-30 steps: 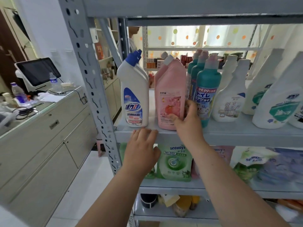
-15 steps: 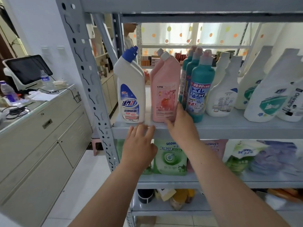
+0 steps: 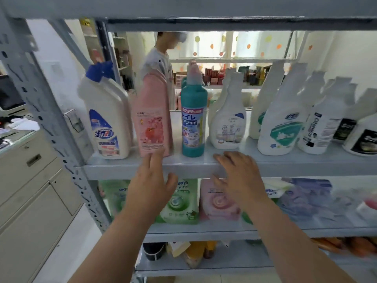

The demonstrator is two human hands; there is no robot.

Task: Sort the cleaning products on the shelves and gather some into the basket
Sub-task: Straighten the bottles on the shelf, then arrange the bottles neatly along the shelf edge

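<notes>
The left hand [image 3: 146,186] is reaching up with its fingers straight and close together, the fingertips [image 3: 153,158] meeting the foot of the pink bottle [image 3: 152,115]. It is curling round nothing, and I cannot tell whether it is pressing the bottle or only brushing it. The right hand [image 3: 242,176] is hovering over the front lip of the middle shelf [image 3: 114,170], fingers spread and relaxed, holding nothing.

The pink bottle is standing upright at the shelf's front edge, at twelve o'clock from the left hand, with its long axis vertical. Any grasp is therefore going to have to wrap it from the front, above the base, and the left hand is plainly the nearer one. The teal bottle [image 3: 193,119] is standing just beside it at three o'clock, with a narrow gap between them; from the right hand it is lying at about eleven o'clock. At nine o'clock of the pink bottle the white blue-capped bottle [image 3: 106,119] is standing almost against it, so that side is looking tight and the thumb is probably going to need the gap on the teal side.

Towards six o'clock nothing is blocking the way off the shelf, and the upper shelf [image 3: 204,9] is leaving room above the caps. A white spray bottle [image 3: 228,123] is standing at twelve o'clock from the right hand. Green refill pouches [image 3: 179,201] are sitting on the shelf below. The basket is not showing anywhere in view.
</notes>
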